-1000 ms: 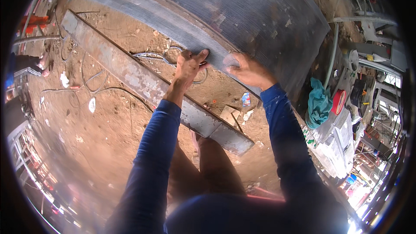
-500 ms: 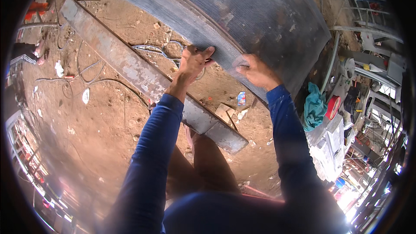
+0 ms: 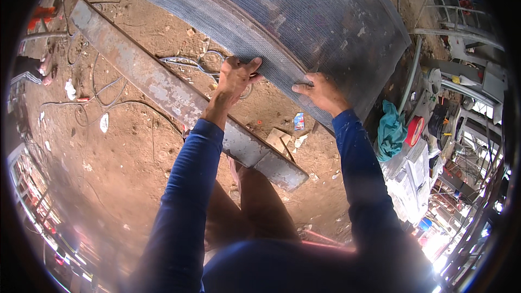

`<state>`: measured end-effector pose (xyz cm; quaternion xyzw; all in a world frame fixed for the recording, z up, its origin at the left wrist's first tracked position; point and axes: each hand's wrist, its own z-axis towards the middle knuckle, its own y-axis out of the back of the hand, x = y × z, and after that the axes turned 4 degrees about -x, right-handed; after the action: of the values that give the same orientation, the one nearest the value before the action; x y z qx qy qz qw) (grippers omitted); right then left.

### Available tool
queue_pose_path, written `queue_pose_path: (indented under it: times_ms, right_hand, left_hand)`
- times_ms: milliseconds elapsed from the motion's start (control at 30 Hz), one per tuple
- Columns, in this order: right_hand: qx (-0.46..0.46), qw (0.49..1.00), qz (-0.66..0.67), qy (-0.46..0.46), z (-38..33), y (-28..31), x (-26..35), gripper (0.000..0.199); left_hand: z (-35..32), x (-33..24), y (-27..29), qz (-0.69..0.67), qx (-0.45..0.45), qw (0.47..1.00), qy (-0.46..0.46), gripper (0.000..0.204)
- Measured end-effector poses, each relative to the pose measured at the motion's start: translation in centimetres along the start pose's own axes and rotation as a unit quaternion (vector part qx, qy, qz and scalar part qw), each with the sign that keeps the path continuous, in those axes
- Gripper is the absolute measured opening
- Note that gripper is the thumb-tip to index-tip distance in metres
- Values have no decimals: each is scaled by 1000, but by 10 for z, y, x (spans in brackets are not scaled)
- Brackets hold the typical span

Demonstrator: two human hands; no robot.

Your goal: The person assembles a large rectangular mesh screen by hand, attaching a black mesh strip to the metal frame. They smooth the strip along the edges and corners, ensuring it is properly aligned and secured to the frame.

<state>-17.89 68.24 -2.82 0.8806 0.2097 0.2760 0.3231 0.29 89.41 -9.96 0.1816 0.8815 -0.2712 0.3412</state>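
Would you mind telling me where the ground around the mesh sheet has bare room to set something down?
Open dirt lies left of the long steel beam, below the loose wires. The strip between the beam and the mesh sheet is crowded with wire coils and scraps. Both the left hand and right hand grip the mesh edge. The right side is cluttered around the teal cloth.

Sunlit dirt floor (image 3: 125,146) strewn with wires (image 3: 97,103), cluttered shelving (image 3: 461,130) alongside.

My left hand (image 3: 234,76) and right hand (image 3: 321,92) grip the near edge of the mesh sheet (image 3: 304,16) ahead. A beam (image 3: 163,89) lies on the ground below, wires (image 3: 187,62) behind it, a cloth (image 3: 392,130) at right.
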Motion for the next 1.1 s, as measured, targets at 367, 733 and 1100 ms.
queue_pose_path:
  times_ms: [367,733,1100]
  right_hand:
    - [-12,999,-37,-6,7,-6,0,89]
    - [4,999,-36,22,9,1,-4,76]
    - [53,998,-40,-15,8,10,-2,79]
  left_hand:
    - [3,17,-1,-49,-25,998,-34,64]
    - [-17,73,-48,-63,-54,996,-46,53]
    - [-29,102,-77,-57,-39,997,-20,49]
